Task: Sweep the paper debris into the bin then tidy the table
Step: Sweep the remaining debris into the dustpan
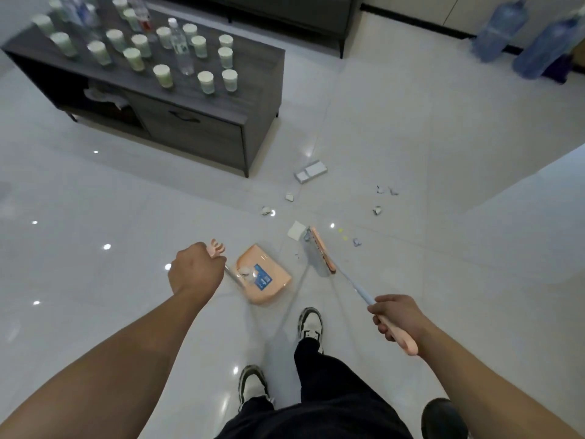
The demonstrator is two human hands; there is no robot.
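My left hand (194,269) grips the pink top of the dustpan handle. The pink dustpan (264,274) rests on the white floor in front of me with a few paper scraps inside. My right hand (394,315) grips the pink end of the broom handle. The broom head (318,253) touches the floor just right of the dustpan. A white paper square (297,231) lies at the broom's far tip. Small paper scraps (376,210) are scattered beyond it, and a flat grey and white box (311,171) lies further off.
A dark grey low table (221,99) stands at the upper left, covered with several paper cups (205,82) and a clear bottle (182,47). Two large blue water jugs (500,30) stand at the upper right. My feet are below the dustpan.
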